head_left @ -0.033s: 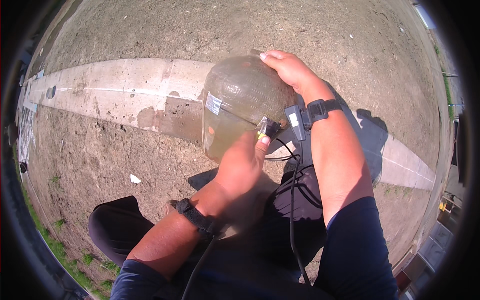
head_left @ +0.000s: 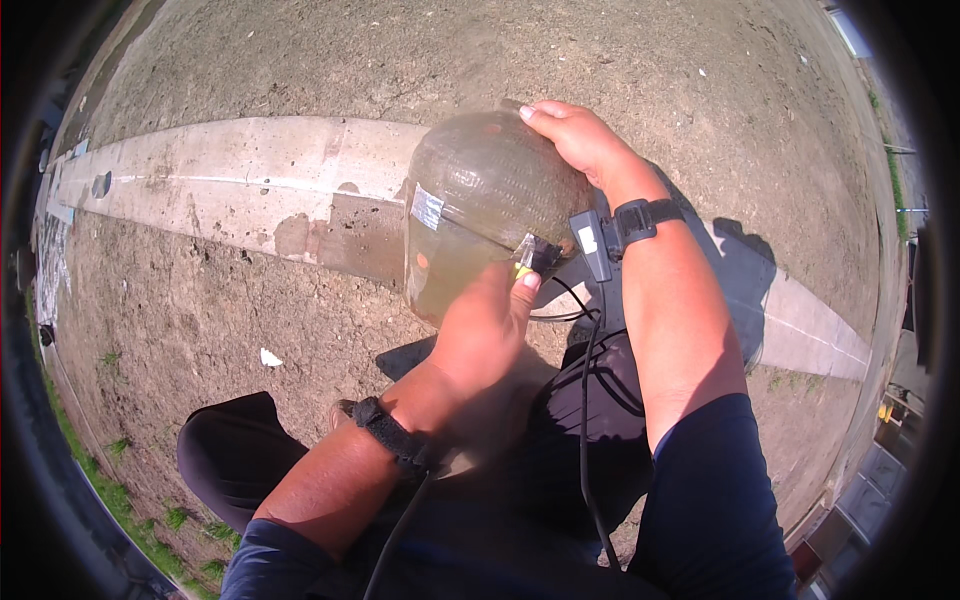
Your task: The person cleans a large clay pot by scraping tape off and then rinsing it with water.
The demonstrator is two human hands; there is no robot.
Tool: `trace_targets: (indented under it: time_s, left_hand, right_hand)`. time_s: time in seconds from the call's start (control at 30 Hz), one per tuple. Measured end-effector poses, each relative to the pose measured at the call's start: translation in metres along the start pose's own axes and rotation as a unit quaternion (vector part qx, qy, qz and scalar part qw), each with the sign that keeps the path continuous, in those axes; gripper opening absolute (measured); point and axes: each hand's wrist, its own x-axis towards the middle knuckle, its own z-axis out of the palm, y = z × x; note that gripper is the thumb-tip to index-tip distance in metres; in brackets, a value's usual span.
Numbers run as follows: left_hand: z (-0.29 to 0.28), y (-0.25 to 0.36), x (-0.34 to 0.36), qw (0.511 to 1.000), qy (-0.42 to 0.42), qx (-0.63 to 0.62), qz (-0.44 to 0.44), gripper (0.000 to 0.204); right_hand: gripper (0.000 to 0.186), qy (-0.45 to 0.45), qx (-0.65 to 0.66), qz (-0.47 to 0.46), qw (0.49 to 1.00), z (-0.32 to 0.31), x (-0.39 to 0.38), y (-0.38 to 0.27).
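A rounded, translucent olive-grey shell [head_left: 470,170] with silver tape patches [head_left: 428,207] is held above the ground in front of me. My right hand [head_left: 575,140] grips its upper right, thumb on the surface. Low on the shell's right side, my left hand [head_left: 485,320] is closed on a small yellow object [head_left: 521,271], beside a silver and dark patch [head_left: 540,250]; its fingers are blurred. Both wrists wear black straps, and a grey device [head_left: 590,245] with a white label sits by my right wrist.
A long, tapered pale strip [head_left: 200,190] lies across the dirt, passing behind the shell. Black cables [head_left: 585,420] hang between my forearms. My bent dark-clothed legs [head_left: 230,460] are below. A white scrap [head_left: 270,357] lies at the left, with grass [head_left: 175,515] along that edge.
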Motion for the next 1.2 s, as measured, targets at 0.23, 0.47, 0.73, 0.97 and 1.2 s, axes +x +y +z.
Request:
trace_targets:
  time_s: [0.23,0.47,0.73,0.97,1.2]
  left_hand:
    - [-0.0024,-0.0006,0.0027,1.000,-0.013,0.003,-0.014,0.036]
    - [-0.0058,0.0034,0.0028,0.999,-0.032,0.000,-0.029,0.036]
    - [-0.0035,0.0004,0.0017,1.000,-0.018,0.003,-0.010,0.035]
    - [-0.0029,0.0004,0.0008,1.000,-0.019,0.013,-0.020,0.035]
    - [-0.0036,-0.0034,-0.0002,1.000,-0.022,0.019,-0.011,0.037]
  right_hand:
    - [0.042,0.002,0.002,-0.013,1.000,0.0005,-0.0011,0.0001]
    - [0.040,-0.002,-0.006,-0.011,1.000,-0.0007,-0.0017,0.0001]
    - [0.041,-0.006,-0.012,-0.003,1.000,-0.0012,-0.0009,-0.0012]
    - [0.042,0.001,-0.006,0.006,1.000,-0.0014,-0.0029,-0.0021]
    - [0.046,-0.004,-0.007,-0.002,1.000,-0.0023,-0.0015,-0.0005]
